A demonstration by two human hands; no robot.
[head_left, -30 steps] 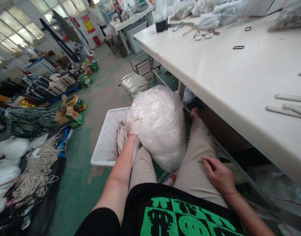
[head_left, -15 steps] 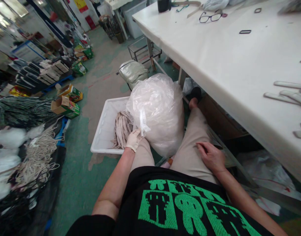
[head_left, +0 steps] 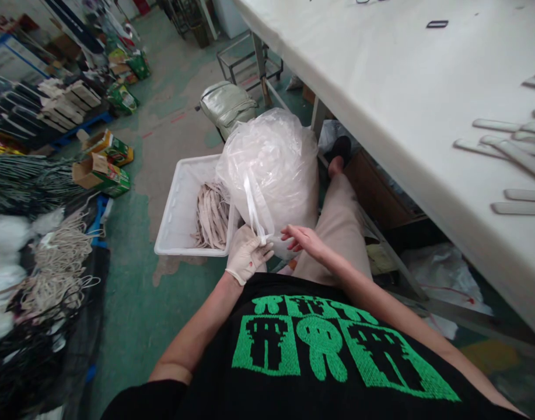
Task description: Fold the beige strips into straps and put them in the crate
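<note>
My left hand (head_left: 248,258), in a whitish glove, pinches the end of a white strap (head_left: 252,207). The strap runs up in a loop against a large clear plastic bag (head_left: 278,160), stuffed with pale material, between my legs. Just right of the strap's end is my bare right hand (head_left: 302,238), palm turned inward and fingers stretched toward my left hand, with nothing visible in them. A white plastic bin (head_left: 173,204) stands left of the bag, holding a bundle of beige straps (head_left: 212,216).
A white-topped table (head_left: 381,76) runs along my right, with several grey flat strips (head_left: 518,209) and a black buckle (head_left: 437,24) on it. Behind the bag stands a pale green padded bag (head_left: 227,105). Cord bundles (head_left: 63,259) and open cartons (head_left: 98,173) lie at left.
My left hand has come closer to my body, drawing the strap's end with it. My right hand has left my thigh and moved leftward to the strap. The view has tilted down.
</note>
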